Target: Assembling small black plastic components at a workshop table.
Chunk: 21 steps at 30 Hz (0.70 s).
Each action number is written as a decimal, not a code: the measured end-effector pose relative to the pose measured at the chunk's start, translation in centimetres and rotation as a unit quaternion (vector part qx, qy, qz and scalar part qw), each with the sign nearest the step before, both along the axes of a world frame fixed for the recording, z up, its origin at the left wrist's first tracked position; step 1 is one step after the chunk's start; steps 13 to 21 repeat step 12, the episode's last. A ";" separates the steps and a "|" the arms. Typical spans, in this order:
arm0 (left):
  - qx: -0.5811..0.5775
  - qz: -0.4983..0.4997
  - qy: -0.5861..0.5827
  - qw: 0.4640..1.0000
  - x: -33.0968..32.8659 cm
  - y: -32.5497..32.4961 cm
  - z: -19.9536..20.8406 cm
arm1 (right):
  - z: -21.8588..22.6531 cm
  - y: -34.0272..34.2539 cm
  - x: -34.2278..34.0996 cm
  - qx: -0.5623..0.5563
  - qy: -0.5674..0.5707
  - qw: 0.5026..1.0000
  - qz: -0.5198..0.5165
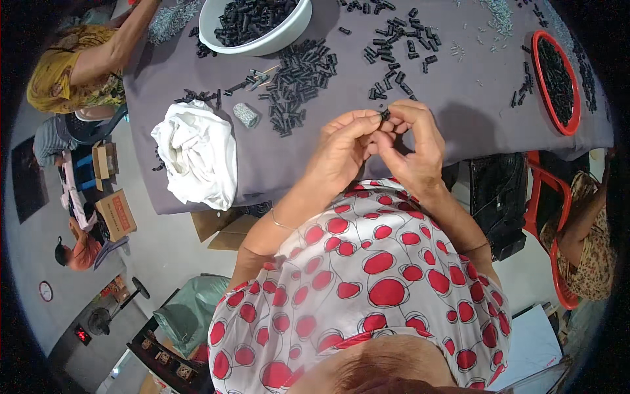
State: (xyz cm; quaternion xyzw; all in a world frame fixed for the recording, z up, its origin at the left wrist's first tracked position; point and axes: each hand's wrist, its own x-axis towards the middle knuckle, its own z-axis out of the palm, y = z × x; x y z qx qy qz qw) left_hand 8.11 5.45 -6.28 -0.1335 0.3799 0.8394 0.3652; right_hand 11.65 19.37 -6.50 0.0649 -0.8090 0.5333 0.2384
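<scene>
Both my hands meet over the near edge of the table, fingertips together. Between the thumb and finger of my left hand (pixel 342 141) a small black plastic part (pixel 384 114) is pinched. My right hand (pixel 415 141) is closed in a pinch against the same spot; whether it grips that part or another tiny piece is hidden by the fingers. Just beyond the hands lie loose black cylindrical parts (pixel 399 80). A dense pile of similar black parts (pixel 298 82) spreads to the left of them.
A white basin (pixel 262 47) of black parts stands at the far left. A crumpled white cloth (pixel 197 154) and a silvery roll (pixel 246 115) lie nearer. At right sits a red tray (pixel 577 105) of black pieces. Small screws (pixel 500 16) are heaped far right. Other people sit at both sides.
</scene>
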 end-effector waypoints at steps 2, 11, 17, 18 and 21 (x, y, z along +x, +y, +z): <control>0.029 -0.013 -0.028 0.999 0.0 0.0 0.0 | 0.0 -0.1 0.2 0.003 -0.007 1.000 -0.010; 0.081 -0.028 -0.049 0.995 0.3 -0.1 -0.4 | 0.0 0.6 0.3 0.056 0.006 0.998 -0.014; 0.078 -0.031 -0.047 0.995 0.3 -0.1 -0.4 | -0.1 0.6 0.3 0.056 0.006 0.998 -0.015; 0.078 -0.031 -0.047 0.995 0.3 -0.1 -0.4 | -0.1 0.6 0.3 0.056 0.006 0.998 -0.015; 0.078 -0.031 -0.047 0.995 0.3 -0.1 -0.4 | -0.1 0.6 0.3 0.056 0.006 0.998 -0.015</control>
